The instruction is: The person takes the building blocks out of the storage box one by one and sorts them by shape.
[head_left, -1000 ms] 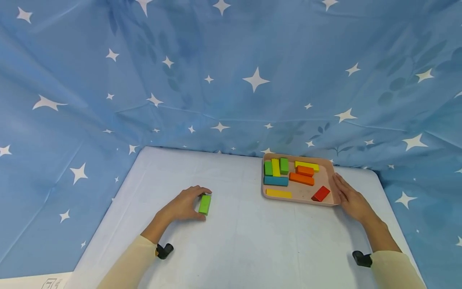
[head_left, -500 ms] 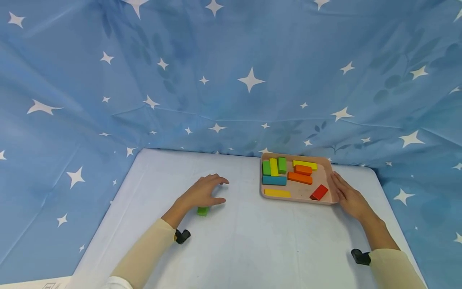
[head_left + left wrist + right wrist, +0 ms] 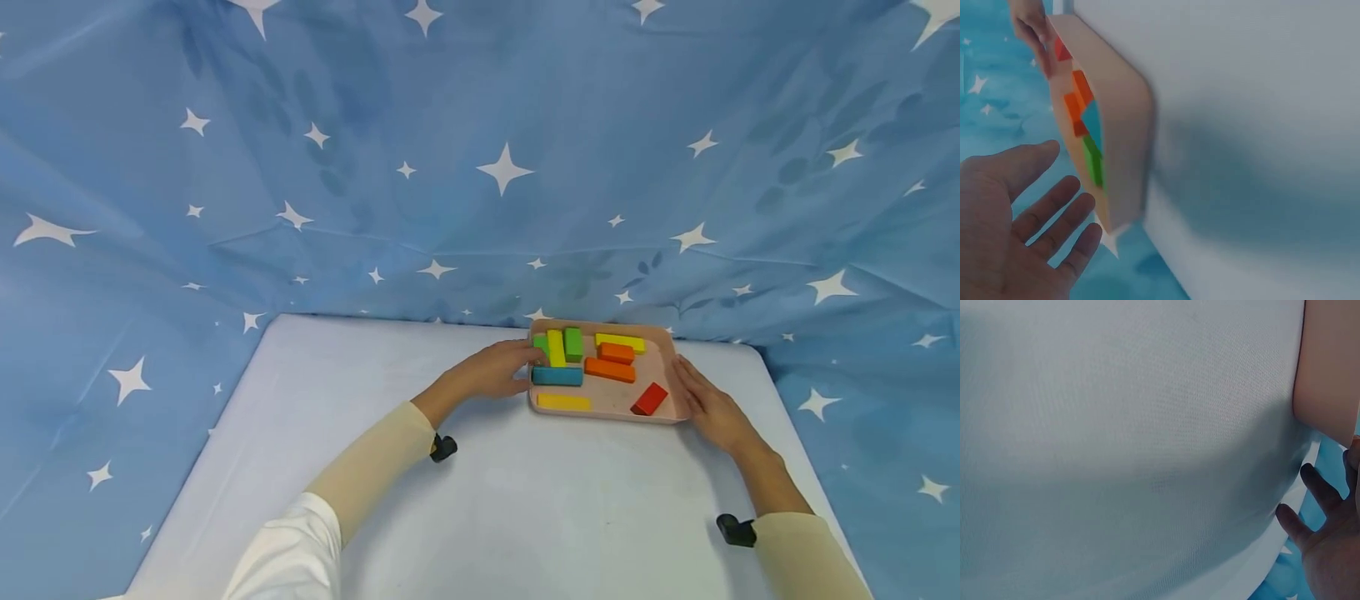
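My left hand (image 3: 498,368) is at the left end of a shallow pink tray (image 3: 637,408), its fingertips over the rim near a green block and a blue block (image 3: 557,377). In the left wrist view that left hand (image 3: 991,237) has its fingers spread and nothing between them, facing the tray wall (image 3: 1125,131). At the opposite end, my right hand (image 3: 716,410) lies against the tray's outer wall with fairly straight fingers. Inside the tray are a red block (image 3: 649,399), orange blocks (image 3: 610,370), yellow blocks (image 3: 564,402) and green blocks (image 3: 573,344).
A white cloth covers the table (image 3: 570,508), and the tray stands close to its back edge. Behind hangs a blue curtain (image 3: 420,217) with white stars. My left sleeve (image 3: 375,458) hides the spot where a loose green block lay on the table.
The left hand has let go of the green block on the table and reached right and forward to the tray's left end. The right hand stays at the tray; the view turns slightly right.
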Tool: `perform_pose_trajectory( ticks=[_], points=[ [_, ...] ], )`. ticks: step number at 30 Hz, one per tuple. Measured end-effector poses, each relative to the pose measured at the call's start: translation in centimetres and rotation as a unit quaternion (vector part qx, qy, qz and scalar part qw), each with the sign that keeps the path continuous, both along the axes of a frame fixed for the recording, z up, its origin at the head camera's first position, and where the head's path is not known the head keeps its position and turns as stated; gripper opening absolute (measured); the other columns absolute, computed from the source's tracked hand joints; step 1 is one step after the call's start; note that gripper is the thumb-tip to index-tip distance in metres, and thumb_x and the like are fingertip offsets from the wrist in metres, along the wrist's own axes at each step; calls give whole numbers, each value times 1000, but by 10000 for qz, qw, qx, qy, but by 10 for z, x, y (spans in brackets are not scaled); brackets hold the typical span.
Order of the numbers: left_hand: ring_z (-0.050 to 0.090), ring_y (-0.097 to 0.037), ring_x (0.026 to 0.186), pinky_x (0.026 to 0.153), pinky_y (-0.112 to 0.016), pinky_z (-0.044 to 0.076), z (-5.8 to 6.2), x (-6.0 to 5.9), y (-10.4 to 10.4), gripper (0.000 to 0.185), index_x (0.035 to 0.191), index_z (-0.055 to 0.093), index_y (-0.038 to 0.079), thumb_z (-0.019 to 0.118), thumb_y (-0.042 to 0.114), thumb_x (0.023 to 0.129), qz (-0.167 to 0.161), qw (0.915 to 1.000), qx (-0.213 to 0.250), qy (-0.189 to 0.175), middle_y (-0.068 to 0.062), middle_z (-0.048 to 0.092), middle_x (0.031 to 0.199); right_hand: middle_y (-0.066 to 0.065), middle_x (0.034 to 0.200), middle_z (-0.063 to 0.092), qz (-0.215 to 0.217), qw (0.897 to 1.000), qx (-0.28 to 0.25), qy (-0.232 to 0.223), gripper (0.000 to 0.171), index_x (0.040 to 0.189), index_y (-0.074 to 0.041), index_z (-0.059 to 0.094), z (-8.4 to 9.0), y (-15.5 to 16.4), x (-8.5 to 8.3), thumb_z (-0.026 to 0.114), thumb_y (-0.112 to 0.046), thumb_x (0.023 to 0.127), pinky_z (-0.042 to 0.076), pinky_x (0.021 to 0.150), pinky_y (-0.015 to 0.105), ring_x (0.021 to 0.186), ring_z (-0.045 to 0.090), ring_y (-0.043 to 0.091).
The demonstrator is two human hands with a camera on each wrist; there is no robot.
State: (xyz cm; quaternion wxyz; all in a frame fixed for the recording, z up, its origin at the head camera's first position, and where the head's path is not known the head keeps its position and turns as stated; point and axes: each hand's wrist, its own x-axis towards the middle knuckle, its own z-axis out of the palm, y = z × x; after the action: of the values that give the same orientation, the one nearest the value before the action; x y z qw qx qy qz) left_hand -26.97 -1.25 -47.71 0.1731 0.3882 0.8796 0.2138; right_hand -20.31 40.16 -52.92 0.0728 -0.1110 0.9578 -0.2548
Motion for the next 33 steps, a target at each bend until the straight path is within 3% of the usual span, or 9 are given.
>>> perform_pose_trajectory(
  ticks=[5,12,15,19,25,30,33],
  points=[
    [59,-19,124,108,-31,48,3,-15,34,42,142,62,16,68,15,100,-295,9996,-10,16,-1,61,141,23,171,17,-90,9999,9,-56,59,166,-8,18,0,1,-1,39,-26,114,26,116,72,152,24,54],
    [57,-14,115,108,-32,43,2,-32,77,37,138,65,22,67,17,101,-667,9939,-565,675,1,64,132,21,172,18,-63,10000,49,34,58,165,-7,20,-2,1,-1,40,-26,114,27,117,70,153,25,52],
    [56,-14,114,106,-27,45,0,-37,95,37,138,64,21,65,14,102,-728,9929,-623,699,2,62,135,22,171,20,-27,9998,50,177,57,164,-5,24,-2,1,0,41,-23,113,28,116,70,152,27,52],
    [55,-14,117,108,-25,46,1,-40,114,39,139,65,20,63,9,102,-735,9940,-576,568,1,62,138,22,171,22,-11,9997,76,251,56,164,-5,26,-2,0,2,43,-21,113,30,115,70,150,30,53],
    [54,-12,124,114,-22,42,1,-45,137,39,140,66,25,59,7,105,-761,9925,-584,756,3,59,138,20,172,20,-110,9998,119,115,56,164,-7,24,0,-2,2,42,-21,113,28,117,68,153,27,50],
    [52,-14,132,117,-24,39,-5,-46,153,38,141,65,28,61,15,106,-952,9821,-1026,1258,3,56,144,19,173,17,-185,9997,162,-60,57,165,-9,23,1,-2,2,42,-20,112,27,118,68,155,23,48],
    [48,-15,141,120,-28,38,-8,-46,159,40,144,62,31,62,21,106,-890,9793,-1283,1290,3,52,153,19,173,17,-226,9996,158,-83,57,165,-9,24,1,-2,2,42,-20,112,27,119,67,155,23,48]
  ],
)
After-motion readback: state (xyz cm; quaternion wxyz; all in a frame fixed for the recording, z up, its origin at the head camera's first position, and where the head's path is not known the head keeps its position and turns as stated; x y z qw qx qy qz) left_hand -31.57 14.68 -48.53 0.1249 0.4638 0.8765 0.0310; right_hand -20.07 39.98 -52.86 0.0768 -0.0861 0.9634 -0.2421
